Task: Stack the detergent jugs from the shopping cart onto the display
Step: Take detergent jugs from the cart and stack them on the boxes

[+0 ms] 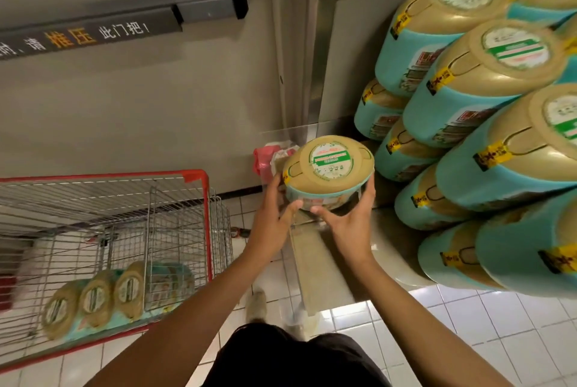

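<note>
Left hand (pixel 276 215): grips the left side of the held jug (pixel 327 165). Right hand (pixel 351 221): grips its right side, thumb on the near face. Held jug: gold top facing up, aloft between cart and display. Shopping cart (pixel 193 176), left: three cart jugs (pixel 93 296) lying inside. Display jugs (pixel 487 74), right: teal and gold, stacked in tiers.

This was a shop of the supermarket sort. A red-rimmed wire shopping cart (pixel 93 179) carried matching detergent jugs (pixel 128 293). Nearby rose a stacked display (pixel 468 90) of identical teal-and-gold jugs. Behind stood a push-bar door (pixel 125 90) with printed signage, and underfoot lay a white tiled floor (pixel 499 324).
</note>
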Demonstrator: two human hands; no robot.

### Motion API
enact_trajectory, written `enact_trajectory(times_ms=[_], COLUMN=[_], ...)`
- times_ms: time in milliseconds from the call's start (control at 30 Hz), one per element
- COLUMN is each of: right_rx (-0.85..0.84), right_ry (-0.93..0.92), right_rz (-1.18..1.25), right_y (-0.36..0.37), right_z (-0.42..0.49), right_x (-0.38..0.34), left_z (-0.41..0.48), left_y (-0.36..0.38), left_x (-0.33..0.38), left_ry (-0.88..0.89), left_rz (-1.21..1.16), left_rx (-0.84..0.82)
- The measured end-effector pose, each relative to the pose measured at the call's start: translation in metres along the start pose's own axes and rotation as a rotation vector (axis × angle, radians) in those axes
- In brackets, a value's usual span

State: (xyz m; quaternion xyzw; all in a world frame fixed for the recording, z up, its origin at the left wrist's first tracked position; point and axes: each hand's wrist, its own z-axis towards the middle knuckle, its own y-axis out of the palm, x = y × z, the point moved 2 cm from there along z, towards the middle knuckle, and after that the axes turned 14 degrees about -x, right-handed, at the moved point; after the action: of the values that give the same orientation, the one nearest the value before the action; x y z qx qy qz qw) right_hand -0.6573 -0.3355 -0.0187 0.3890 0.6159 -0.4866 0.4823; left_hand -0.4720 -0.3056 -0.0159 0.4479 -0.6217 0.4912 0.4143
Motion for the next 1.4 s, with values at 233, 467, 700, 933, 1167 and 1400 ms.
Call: enact_trajectory(times_ms=[233, 467, 700, 933, 1167, 1400], right_rx=[0.037, 0.073, 0.014, 0.004, 0.118, -0.036], right_ry=[-0.003, 0.031, 0.046, 0.069, 0.162, 0.044], right_rz=[-0.032, -0.059, -0.088, -0.084, -0.07, -0.028], right_y=[0.003, 0.005, 0.004, 0.005, 0.037, 0.122], right_z=[0.066, 0.103, 0.119, 0.116, 0.068, -0.004], right_x=[-0.015, -0.029, -0.031, -0.027, -0.034, -0.076], left_z=[0.071, 0.116, 0.129, 0.123, 0.065, -0.078], left_y=[-0.016, -0.029, -0.03, -0.031, -0.053, -0.135], left_x=[0.016, 0.024, 0.032, 0.029, 0.02, -0.006], left_ry=[0.036, -0.016, -0.042, -0.103, -0.146, -0.104], left_rz=[-0.067, -0.036, 0.041, 0.036, -0.02, -0.024], left_rx=[-0.038, -0.039, 0.006, 0.017, 0.071, 0.195])
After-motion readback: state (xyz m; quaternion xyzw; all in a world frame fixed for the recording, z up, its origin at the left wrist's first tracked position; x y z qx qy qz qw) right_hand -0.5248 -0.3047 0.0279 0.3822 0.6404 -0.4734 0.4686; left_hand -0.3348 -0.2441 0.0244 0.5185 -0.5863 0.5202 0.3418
